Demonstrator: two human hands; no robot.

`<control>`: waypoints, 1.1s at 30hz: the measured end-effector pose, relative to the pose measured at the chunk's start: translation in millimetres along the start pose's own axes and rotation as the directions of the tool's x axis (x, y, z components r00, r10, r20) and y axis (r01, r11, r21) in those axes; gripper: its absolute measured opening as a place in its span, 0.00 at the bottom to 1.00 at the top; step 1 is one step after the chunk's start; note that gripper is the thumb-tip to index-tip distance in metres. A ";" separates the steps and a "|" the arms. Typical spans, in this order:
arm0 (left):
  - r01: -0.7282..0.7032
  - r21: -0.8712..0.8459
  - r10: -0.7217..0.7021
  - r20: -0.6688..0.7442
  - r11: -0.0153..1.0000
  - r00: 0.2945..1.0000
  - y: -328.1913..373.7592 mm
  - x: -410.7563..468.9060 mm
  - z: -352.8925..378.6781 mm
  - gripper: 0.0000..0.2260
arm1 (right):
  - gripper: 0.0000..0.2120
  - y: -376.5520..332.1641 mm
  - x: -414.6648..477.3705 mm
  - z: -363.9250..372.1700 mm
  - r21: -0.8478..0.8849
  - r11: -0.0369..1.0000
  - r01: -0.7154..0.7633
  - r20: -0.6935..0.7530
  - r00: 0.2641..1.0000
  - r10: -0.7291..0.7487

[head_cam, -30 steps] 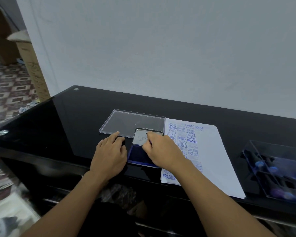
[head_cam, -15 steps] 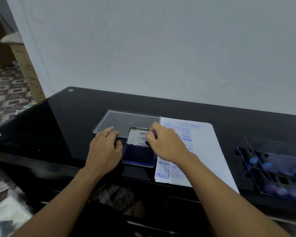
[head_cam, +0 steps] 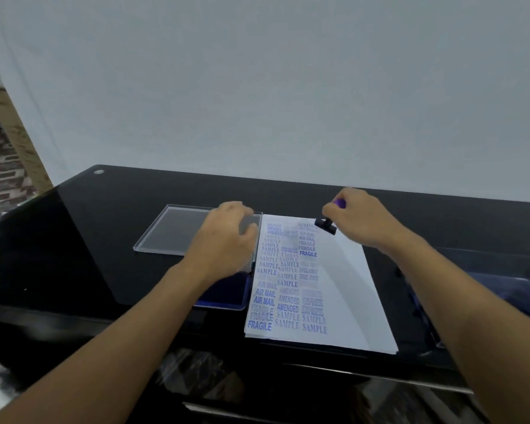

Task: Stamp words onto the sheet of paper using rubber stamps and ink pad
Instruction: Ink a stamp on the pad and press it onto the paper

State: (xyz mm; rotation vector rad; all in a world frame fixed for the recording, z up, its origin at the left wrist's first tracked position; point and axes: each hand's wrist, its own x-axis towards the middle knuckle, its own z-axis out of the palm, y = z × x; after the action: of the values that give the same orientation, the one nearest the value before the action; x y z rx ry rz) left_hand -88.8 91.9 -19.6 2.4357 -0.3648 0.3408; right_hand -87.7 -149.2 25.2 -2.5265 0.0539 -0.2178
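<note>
head view: the right hand (head_cam: pixel 361 220) grasps a rubber stamp (head_cam: pixel 326 225), fingers curled round its handle, whose purple top shows above the knuckles. the stamp's black base is tilted and sits over the far end of the sheet of paper (head_cam: pixel 349 295); whether it touches the sheet cannot be told. the sheet lies on the black glass table (head_cam: pixel 104 255), its near edge at the table's front edge. its left half is crowded with blue stamped words, among them sample, air mail, amended and fragile, while its right half is bare white.

the left hand (head_cam: pixel 224 240) lies just left of the sheet, over the ink pad (head_cam: pixel 227 296), and hides most of it. only the pad's blue near edge shows under the wrist. the fingers are loosely bent over something grey at the pad's far end, and whether they grip it cannot be told.

a clear plastic lid (head_cam: pixel 172 229) lies flat on the table beyond and left of that hand, and its right part is covered by the hand. at the right edge, past the right forearm, stands a clear box (head_cam: pixel 487 286), blurred and partly hidden by the arm. a small metal stud (head_cam: pixel 99 172) sits at the table's far left corner. a pale wall (head_cam: pixel 257 87) rises behind the table, and patterned floor tiles (head_cam: pixel 0 166) show at far left.
</note>
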 end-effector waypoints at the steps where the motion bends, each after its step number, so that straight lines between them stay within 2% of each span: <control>1: -0.021 0.008 0.021 0.014 1.000 1.000 6.4 8.7 4.4 0.16 | 0.11 4.1 3.9 -6.0 -0.006 1.000 -0.014 -0.002 1.000 0.014; 5: -0.049 0.020 0.047 0.088 0.999 0.995 29.1 39.1 24.4 0.18 | 0.14 17.0 21.1 -19.9 -0.027 0.998 -0.049 0.014 0.999 0.049; 7: -0.045 0.018 0.042 0.125 0.999 0.991 38.3 52.4 36.3 0.17 | 0.12 22.3 29.5 -21.1 -0.037 0.998 -0.060 0.038 0.997 0.061; 11: -0.056 0.029 0.051 0.141 0.998 0.989 47.4 76.0 60.8 0.02 | 0.10 28.4 42.6 -17.4 -0.054 0.997 -0.060 0.086 0.994 0.065; 17: -0.047 0.058 0.036 0.190 0.997 0.981 42.8 97.5 94.0 0.10 | 0.10 36.6 59.1 1.3 -0.146 0.989 -0.021 0.169 0.984 0.046; 21: -0.040 0.091 0.018 0.230 0.995 0.973 37.0 103.6 115.1 0.04 | 0.09 44.1 71.7 12.6 -0.177 0.984 0.016 0.185 0.983 0.018; 25: -0.092 0.168 0.043 0.272 0.982 0.961 30.3 107.5 130.5 0.12 | 0.08 47.8 80.8 21.3 -0.195 0.978 0.078 0.223 0.974 -0.033; 33: -0.074 0.146 0.037 0.239 0.987 0.970 23.6 108.2 145.2 0.06 | 0.10 49.0 89.9 32.6 -0.275 0.948 0.158 0.304 0.950 -0.070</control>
State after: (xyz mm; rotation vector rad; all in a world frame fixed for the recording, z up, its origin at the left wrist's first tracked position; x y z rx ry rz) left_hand 25.5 -36.6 -81.0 2.6298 -0.5281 0.1046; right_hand 6.9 -178.9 -16.1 -2.8376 -0.1934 0.1296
